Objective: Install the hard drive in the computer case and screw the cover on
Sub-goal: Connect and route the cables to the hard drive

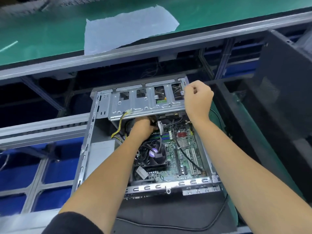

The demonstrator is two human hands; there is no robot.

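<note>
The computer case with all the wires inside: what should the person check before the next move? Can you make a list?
1. Computer case cover off, inside reachable: ok.
2. Left hand under the drive cage, fingers hidden among cables: grip cannot tell.
3. Right hand curled at the cage's right end: steadying it, ok.
4. Hard drive seated in the cage: cannot tell.
5. Yellow and black cable clear of the fan: ok.

Single head-worn wide-angle view, looking forward and steeply down from close above the open computer case [94, 149] at frame centre. Both forearms enter from 6 o'clock; a green conveyor belt [42, 36] crosses at 12 o'clock.
</note>
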